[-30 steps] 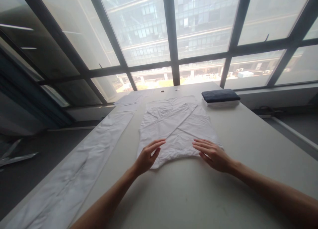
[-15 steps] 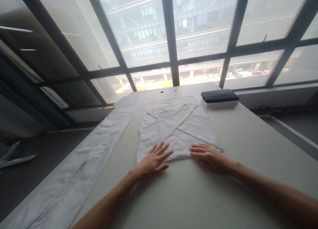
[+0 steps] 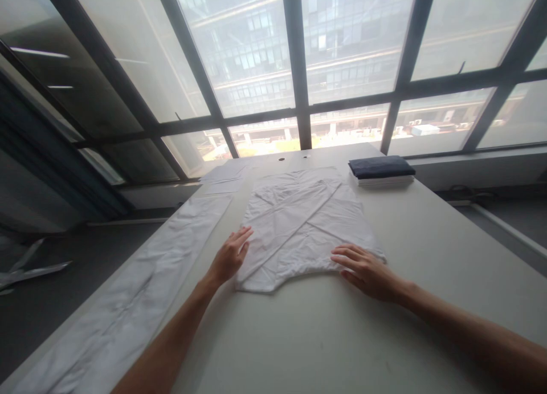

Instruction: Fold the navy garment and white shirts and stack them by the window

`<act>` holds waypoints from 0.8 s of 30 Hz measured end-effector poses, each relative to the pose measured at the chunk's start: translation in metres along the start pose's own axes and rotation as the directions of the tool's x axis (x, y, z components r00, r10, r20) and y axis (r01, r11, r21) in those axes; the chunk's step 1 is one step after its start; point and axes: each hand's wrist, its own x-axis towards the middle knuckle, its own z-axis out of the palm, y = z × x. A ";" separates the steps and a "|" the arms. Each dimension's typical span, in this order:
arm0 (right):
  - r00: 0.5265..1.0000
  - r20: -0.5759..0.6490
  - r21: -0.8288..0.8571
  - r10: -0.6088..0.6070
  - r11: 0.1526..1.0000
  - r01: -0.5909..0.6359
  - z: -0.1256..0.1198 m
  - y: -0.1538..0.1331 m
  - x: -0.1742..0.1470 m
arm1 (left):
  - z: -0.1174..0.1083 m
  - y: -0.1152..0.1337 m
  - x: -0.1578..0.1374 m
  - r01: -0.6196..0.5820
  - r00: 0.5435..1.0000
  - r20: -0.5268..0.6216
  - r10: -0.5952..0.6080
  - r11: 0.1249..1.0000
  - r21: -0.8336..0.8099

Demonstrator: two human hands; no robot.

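A: Item: white garment (image 3: pixel 303 226). Position?
B: Flat on the white tabletop (image 3: pixel 342 331), long axis apparently near to far; right of your left hand (image 3: pixel 231 256), far and left of your right hand (image 3: pixel 368 271).
A: State of each?
B: Left: relaxed, grasping nothing, fingertips at the left edge. Right: likewise ungripped, fingers over the near edge's right portion. About equally close.
A: Room?
B: Tabletop, near and right. Limits: long white cloth (image 3: pixel 141 297), left; folded navy cloth (image 3: pixel 382 167), far right.
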 end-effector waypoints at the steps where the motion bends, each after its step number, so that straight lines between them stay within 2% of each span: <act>1: 1.000 -0.001 -0.003 0.004 1.000 -0.004 0.000 0.000 0.000 | 0.004 -0.013 0.001 0.035 0.999 -0.015 -0.035 0.999 0.002; 4: 1.000 -0.007 -0.005 0.005 1.000 -0.005 0.001 0.000 -0.001 | 0.016 -0.044 0.002 0.069 0.997 0.034 -0.070 0.997 0.035; 8: 0.999 0.000 -0.042 0.032 0.999 -0.032 0.003 0.002 -0.001 | 0.026 -0.059 0.001 0.068 0.985 0.151 -0.084 0.991 0.112; 11: 0.978 -0.084 -0.147 0.189 0.969 -0.200 0.005 0.006 -0.002 | 0.028 -0.058 0.000 0.091 0.979 0.169 -0.115 0.985 0.146; 14: 0.919 -0.181 -0.233 0.350 0.892 -0.386 0.003 0.011 -0.003 | 0.026 -0.055 -0.001 0.106 0.976 0.173 -0.135 0.980 0.170; 18: 0.896 -0.159 -0.296 0.414 0.846 -0.443 0.000 0.011 -0.003 | 0.023 -0.050 0.000 0.097 0.976 0.175 -0.129 0.979 0.181; 24: 0.879 -0.197 -0.379 0.435 0.793 -0.477 0.002 0.008 0.000 | 0.021 -0.046 0.001 0.100 0.974 0.185 -0.134 0.978 0.184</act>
